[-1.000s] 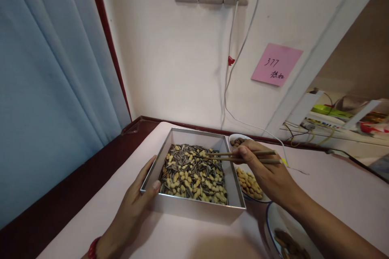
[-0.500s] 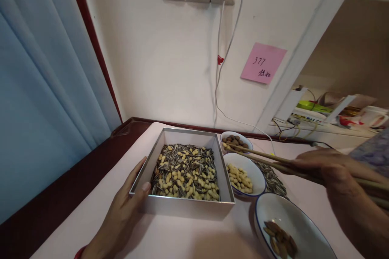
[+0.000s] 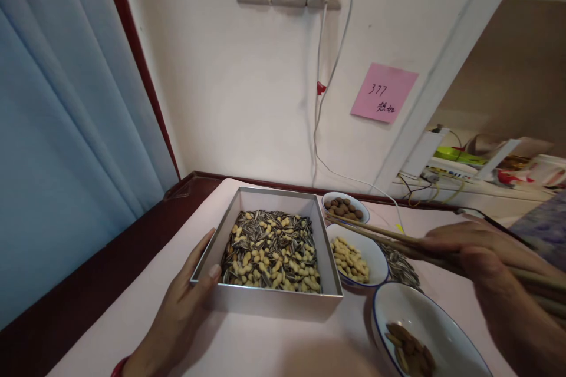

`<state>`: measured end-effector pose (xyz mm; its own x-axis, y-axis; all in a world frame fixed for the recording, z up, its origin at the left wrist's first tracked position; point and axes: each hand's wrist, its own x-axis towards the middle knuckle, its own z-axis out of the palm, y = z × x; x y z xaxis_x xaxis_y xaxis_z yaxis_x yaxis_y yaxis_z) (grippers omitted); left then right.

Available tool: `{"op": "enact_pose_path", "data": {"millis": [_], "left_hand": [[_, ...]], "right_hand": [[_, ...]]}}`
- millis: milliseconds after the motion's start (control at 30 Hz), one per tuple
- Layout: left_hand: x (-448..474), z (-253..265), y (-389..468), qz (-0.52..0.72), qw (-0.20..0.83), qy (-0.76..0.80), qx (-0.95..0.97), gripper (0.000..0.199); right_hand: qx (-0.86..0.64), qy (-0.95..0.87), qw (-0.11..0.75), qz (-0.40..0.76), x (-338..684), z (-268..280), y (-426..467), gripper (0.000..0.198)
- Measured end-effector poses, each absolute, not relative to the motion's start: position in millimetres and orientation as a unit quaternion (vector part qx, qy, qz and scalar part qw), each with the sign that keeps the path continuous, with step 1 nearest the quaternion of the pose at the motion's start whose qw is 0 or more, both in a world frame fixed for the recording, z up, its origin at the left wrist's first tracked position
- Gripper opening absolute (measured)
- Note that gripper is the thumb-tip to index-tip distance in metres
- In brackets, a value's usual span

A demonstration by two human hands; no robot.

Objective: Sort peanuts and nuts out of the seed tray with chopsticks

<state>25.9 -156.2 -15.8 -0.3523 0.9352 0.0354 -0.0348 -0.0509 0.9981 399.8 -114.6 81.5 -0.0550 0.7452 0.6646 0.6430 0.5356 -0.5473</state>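
Observation:
My left hand [image 3: 179, 300] grips the near left corner of a square white box [image 3: 274, 300], thumb over its rim and fingers along the outer left wall. Striped sunflower seeds [image 3: 274, 247] mixed with peanuts in shells fill the box's floor. A pair of wooden chopsticks [image 3: 389, 237] is held in my right hand [image 3: 481, 265]. Their tips hover by the box's right rim, above the far edge of a bowl of peanuts [image 3: 351, 259]; I make out nothing between them. Behind it stands a bowl of round brown nuts [image 3: 344, 208].
A larger blue-rimmed bowl [image 3: 428, 312] at the near right holds several long brown nuts [image 3: 409, 347]. Loose sunflower seeds [image 3: 400, 265] lie on the pink cloth, partly under my right hand. A white cable [image 3: 354, 175] runs down the wall to the table. A blue curtain [image 3: 79, 129] hangs left.
A pale peanut-like piece seen near the chopstick tips before is no longer there. The chopsticks and right hand have shifted very slightly; my left hand stays on the box.

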Motion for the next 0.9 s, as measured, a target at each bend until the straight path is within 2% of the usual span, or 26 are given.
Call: {"op": "enact_pose_path", "data": {"millis": [167, 333, 633, 900], "left_hand": [[27, -19, -156, 0.612, 0.418, 0.546, 0.390, 0.075], [24, -18, -157, 0.599, 0.425, 0.552, 0.395, 0.068], [26, -13, -157, 0.587, 0.419, 0.567, 0.399, 0.071], [24, -17, -157, 0.589, 0.413, 0.560, 0.411, 0.069]], "right_hand": [[-0.408, -0.787, 0.445, 0.131, 349, 90, -99, 0.026], [-0.390, -0.808, 0.379, 0.228, 318, 77, -65, 0.038], [-0.379, -0.823, 0.340, 0.253, 297, 55, -37, 0.039], [-0.384, -0.814, 0.363, 0.240, 300, 54, -37, 0.039]]}}
